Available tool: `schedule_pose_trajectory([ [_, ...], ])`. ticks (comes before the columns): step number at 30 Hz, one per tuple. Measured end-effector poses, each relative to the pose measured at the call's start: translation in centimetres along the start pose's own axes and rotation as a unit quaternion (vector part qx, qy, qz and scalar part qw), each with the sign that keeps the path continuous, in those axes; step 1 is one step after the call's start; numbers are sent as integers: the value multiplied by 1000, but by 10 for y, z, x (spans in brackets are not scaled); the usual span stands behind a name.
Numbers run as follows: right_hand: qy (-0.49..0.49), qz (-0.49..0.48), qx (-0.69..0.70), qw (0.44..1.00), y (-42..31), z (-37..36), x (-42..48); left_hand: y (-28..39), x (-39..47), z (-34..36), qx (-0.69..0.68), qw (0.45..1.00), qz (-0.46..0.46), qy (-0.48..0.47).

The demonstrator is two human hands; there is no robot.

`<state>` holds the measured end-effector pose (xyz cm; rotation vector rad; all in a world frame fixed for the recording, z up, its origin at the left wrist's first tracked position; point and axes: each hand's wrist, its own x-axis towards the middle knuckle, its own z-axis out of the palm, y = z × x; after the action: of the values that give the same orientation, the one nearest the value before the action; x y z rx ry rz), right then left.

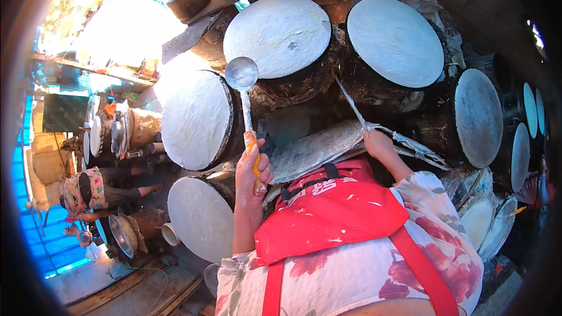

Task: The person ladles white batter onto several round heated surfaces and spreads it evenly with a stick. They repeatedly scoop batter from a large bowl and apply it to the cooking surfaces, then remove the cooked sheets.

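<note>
My left hand [253, 171] is wrapped around the orange handle of a metal ladle [242, 73]. White residue coats the ladle's shaft, and its round bowl overlaps the edge of a white-coated round griddle [281, 35] in view. In my right hand [378, 144] is a thin, whitish stick [351, 102], slanting up and left toward the gap between that griddle and a second white-coated griddle [395, 41]. A pale, crusted curved board [316, 151] lies in front of my red apron [329, 215], close to my right hand.
More round griddles stand at left [197, 120], lower left [202, 219] and right [478, 118]. A dark pot [189, 0] sits on a ledge at upper left. Another person [94, 188] bends among round stands at far left. White-smeared basins [496, 228] are at lower right.
</note>
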<state>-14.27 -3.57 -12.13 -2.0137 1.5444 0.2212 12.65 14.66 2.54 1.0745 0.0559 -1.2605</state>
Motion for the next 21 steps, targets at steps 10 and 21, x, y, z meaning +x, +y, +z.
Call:
schedule_pose_trajectory([
  [10, 30, -18, 130, 991, 32, 0, -33, 6, 19, 14, 56, 997, -23, -40],
  [21, 105, -86, 264, 955, -1, 8, -5, -27, 98, 67, 248, 967, 18, -47],
])
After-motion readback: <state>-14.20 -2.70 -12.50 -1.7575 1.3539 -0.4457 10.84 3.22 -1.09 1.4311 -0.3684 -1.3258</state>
